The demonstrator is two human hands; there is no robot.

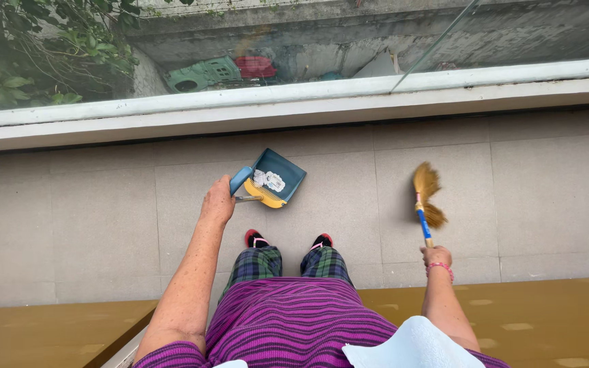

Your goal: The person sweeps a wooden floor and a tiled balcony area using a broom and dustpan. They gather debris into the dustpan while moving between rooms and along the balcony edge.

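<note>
- Soft, even daylight fills the scene; nothing is dim and nothing is burnt out.
- Shadows are faint: only a thin dark strip lies under the white ledge [294, 116] at the top of the grey tiled floor [547, 197].
- The glass panel [526, 34] above the ledge carries a pale, hazy reflection that washes out what lies behind it.
- The broom [428, 199] head is slightly smeared.
- Wide-angle distortion bows the ledge and tile joints towards the edges.
- The light-blue cloth [410, 347] at the bottom edge is soft, out of focus.

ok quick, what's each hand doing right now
left hand: closed on the blue dustpan handle
right hand: closed on the small broom handle
</note>
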